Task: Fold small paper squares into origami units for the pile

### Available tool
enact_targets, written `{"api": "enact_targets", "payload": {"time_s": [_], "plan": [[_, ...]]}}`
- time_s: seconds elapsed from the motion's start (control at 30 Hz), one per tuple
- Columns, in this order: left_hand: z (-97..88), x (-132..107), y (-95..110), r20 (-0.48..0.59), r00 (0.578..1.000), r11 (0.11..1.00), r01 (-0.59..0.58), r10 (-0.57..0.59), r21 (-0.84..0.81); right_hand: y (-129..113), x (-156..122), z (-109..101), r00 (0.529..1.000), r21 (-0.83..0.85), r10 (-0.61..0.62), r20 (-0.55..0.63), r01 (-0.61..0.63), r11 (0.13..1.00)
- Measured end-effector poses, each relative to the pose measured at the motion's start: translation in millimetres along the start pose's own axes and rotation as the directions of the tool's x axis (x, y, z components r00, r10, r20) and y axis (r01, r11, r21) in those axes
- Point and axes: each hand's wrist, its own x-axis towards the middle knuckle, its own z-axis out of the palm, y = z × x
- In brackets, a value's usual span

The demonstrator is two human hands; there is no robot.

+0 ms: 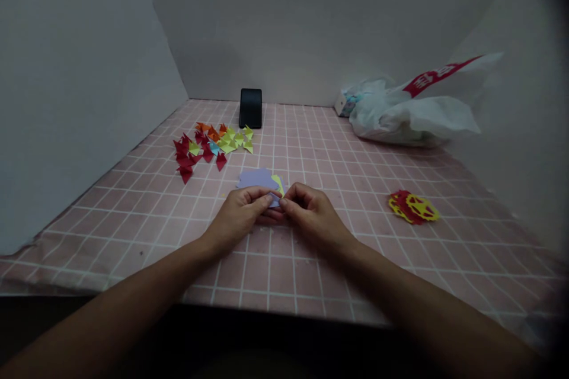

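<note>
My left hand [242,212] and my right hand [311,213] meet at the middle of the pink checked tablecloth [275,272]. Both pinch a small lilac piece of paper [274,199] between thumbs and fingertips. Just behind the hands lies a small stack of lilac paper squares [256,178] with a yellow sheet [278,182] at its right edge. Further back on the left sits a cluster of folded paper pieces [208,147] in red, orange, yellow-green and blue.
A black phone [251,108] stands upright against the back wall. A white plastic bag with red print [413,109] lies at the back right, a small box beside it. Red and yellow cut-paper shapes [413,207] lie on the right. Grey walls enclose the table.
</note>
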Motion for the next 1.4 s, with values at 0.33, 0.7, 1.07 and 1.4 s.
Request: {"api": "enact_targets", "payload": {"time_s": [0.33, 0.7, 1.07, 1.4], "plan": [[0.0, -0.2, -1.0, 0.054, 0.998, 0.999, -0.023, 0.025, -0.029, 0.8, -0.4, 0.4, 1.0, 0.047, 0.005, -0.008, -0.005, 0.999], [-2.1, 0.3, -5.4, 0.084, 0.996, 0.995, -0.002, 0.01, -0.104, 1.1, -1.7, -0.2, 0.994, -0.139, -0.092, -0.067, 0.082, 0.987], [-2.6, 0.8, -5.7, 0.128, 0.992, 0.995, 0.015, -0.003, -0.096, 2.9, -3.2, 0.5, 0.981, -0.232, -0.187, -0.056, 0.17, 0.958], [-1.0, 1.3, -4.3, 0.064, 0.998, 0.996, 0.017, -0.012, -0.084, 2.1, -3.7, 0.4, 0.954, -0.292, -0.299, -0.024, 0.279, 0.915]]}}
